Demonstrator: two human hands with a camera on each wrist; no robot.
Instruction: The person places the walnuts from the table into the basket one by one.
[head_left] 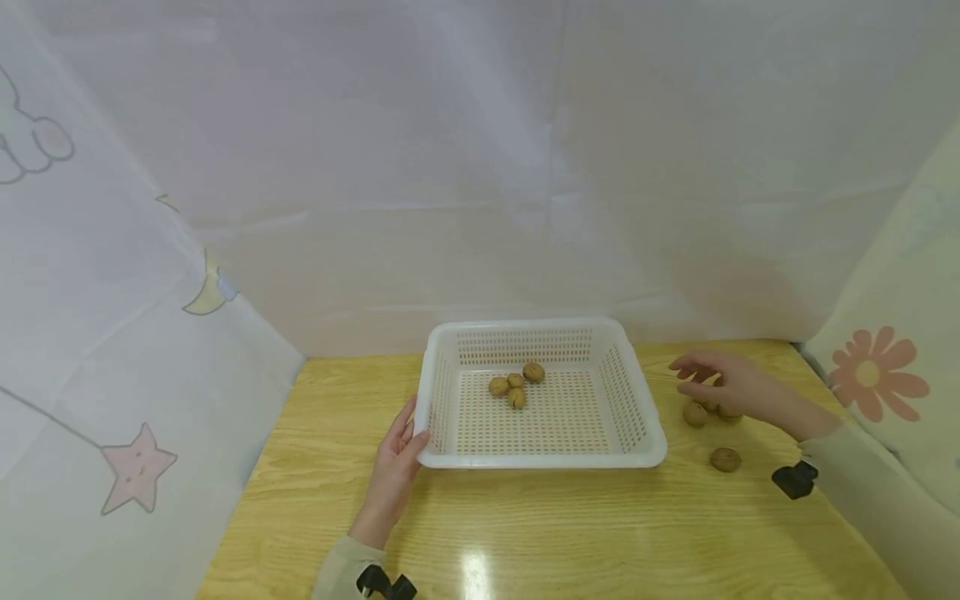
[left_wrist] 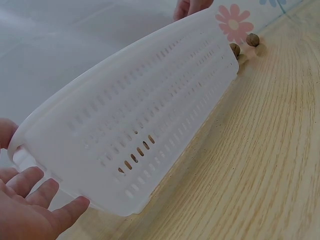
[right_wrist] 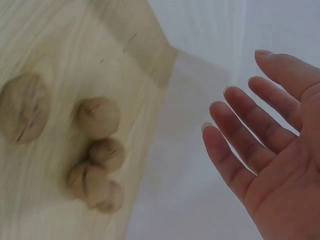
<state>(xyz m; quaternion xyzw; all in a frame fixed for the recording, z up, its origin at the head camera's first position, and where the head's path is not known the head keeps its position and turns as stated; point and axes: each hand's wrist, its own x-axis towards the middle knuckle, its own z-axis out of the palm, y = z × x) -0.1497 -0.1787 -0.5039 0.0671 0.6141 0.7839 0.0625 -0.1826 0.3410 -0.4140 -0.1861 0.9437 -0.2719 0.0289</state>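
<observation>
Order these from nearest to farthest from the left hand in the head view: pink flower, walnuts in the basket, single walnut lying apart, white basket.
1. White basket: held by the left hand.
2. Walnuts inside: left of centre.
3. Single walnut: beyond the basket's right side.
4. Pink flower: far right.

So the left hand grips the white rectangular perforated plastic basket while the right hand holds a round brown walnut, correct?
No: the right hand holds nothing. The right wrist view shows it open and bare, apart from the brown walnuts. The left hand does grip the white basket.
</observation>
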